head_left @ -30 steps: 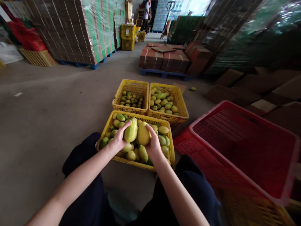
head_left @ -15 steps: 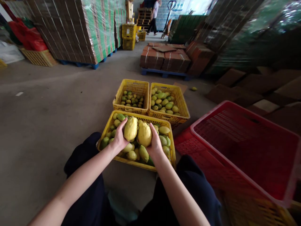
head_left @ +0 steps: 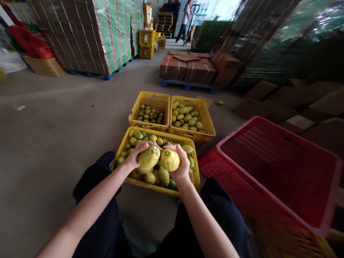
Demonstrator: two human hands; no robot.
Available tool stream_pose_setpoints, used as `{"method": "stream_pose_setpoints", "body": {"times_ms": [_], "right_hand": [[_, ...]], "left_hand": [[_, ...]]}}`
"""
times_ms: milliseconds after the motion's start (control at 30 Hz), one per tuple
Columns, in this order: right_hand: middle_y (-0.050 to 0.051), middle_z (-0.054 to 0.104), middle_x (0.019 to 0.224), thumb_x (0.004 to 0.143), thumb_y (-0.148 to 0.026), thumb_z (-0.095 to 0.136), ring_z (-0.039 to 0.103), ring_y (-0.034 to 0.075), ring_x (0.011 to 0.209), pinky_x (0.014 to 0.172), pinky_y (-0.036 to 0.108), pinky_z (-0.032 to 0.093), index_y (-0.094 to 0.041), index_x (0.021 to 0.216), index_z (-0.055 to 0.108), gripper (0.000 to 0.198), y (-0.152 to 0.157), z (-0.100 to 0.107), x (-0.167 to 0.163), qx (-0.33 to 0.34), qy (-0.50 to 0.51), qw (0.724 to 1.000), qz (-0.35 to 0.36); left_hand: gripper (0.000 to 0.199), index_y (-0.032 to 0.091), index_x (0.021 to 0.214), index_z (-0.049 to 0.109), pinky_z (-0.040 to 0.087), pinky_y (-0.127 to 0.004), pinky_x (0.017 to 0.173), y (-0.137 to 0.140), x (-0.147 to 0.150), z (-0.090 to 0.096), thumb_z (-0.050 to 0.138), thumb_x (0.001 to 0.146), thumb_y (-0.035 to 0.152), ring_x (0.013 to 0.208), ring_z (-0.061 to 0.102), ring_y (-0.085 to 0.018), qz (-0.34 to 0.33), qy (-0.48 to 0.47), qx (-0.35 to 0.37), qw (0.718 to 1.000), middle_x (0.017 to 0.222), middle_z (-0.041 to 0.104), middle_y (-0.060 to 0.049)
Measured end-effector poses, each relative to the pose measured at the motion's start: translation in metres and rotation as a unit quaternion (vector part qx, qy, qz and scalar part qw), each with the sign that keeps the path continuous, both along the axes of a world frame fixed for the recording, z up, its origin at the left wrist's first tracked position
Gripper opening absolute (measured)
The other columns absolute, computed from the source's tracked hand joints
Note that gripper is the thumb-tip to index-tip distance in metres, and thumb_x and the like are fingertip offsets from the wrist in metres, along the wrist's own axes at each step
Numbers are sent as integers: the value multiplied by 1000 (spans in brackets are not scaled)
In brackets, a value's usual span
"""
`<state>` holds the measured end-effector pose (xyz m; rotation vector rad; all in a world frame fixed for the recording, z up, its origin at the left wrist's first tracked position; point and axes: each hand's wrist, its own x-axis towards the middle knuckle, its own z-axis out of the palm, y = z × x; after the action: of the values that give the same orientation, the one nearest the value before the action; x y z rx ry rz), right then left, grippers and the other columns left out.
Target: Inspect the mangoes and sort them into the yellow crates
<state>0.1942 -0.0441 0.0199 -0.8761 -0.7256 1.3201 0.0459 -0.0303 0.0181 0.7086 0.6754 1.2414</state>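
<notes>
Over the near yellow crate (head_left: 197,172), both hands are full. Left hand (head_left: 135,156) is wrapped around a greenish-yellow fruit (head_left: 148,158), and right hand (head_left: 184,166) grips a yellower fruit (head_left: 170,161), thumbs on the outer sides and most of the fingers hidden behind. They're side by side; can't tell if they actually touch.

What changed: a moment ago you saw the long sides of these two, and now they've been tipped so the ends with the round marks face back at the wearer. Couldn't say if that's the stem end or the other one. My read is that a different part of each is up for a look, and since neither has been put down, I'd call this handling stage unfinished.

Everything around them sits pretty much where it was. More fruit fills the near crate under the hands, smaller ones lie in the far left crate (head_left: 158,101), and bigger ones are in the far right crate (head_left: 205,114). Red crate (head_left: 268,179) is off to the right. Way back, a person (head_left: 186,16) has walked rightward to beside the pallet jack (head_left: 190,34), which doesn't seem to matter for the fruit.
</notes>
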Motion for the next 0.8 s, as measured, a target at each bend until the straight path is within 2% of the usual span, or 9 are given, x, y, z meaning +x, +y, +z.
{"method": "stream_pose_setpoints", "body": {"times_ms": [100,300,467,567,667,800], "right_hand": [[3,69,67,70,-54,66,67,24,78,79,39,54,-23,60,69,33,1,0,0,-15,2,1000,-2],[2,70,67,71,-59,67,69,26,83,78,38,56,-22,62,67,38,3,-3,-3,-80,33,996,22],[3,71,68,72,-61,67,71,27,87,78,39,58,-22,61,64,40,4,-4,-3,-101,50,993,27],[2,71,68,70,-59,69,72,27,85,77,40,60,-23,68,65,37,6,-9,-4,-139,83,987,18],[0,72,71,70,-59,69,73,26,81,74,41,62,-25,77,66,35,9,-17,-7,-185,101,978,8],[2,74,80,74,-50,65,73,26,83,70,39,62,-24,86,68,29,12,-24,-11,-206,130,968,53]], "left_hand": [[24,21,62,66,52,-39,93,-3,0,1,81,60,40,118,60,-36,-1,14,33,999,83,72,-10],[12,24,68,69,54,-39,90,0,4,6,78,66,31,117,62,-34,39,-2,-77,996,79,73,-6],[17,22,63,69,56,-39,88,3,3,4,79,64,36,110,67,-33,4,12,-46,999,78,75,-6],[20,20,63,68,57,-38,89,6,5,0,79,66,37,105,70,-31,11,-6,-123,992,76,74,-6],[15,19,72,69,57,-36,91,10,9,-3,77,72,31,104,71,-29,49,-37,-207,976,80,75,-5],[17,21,85,68,60,-37,83,13,10,-3,68,82,37,99,72,-27,100,-45,-282,953,83,75,-4]]}}
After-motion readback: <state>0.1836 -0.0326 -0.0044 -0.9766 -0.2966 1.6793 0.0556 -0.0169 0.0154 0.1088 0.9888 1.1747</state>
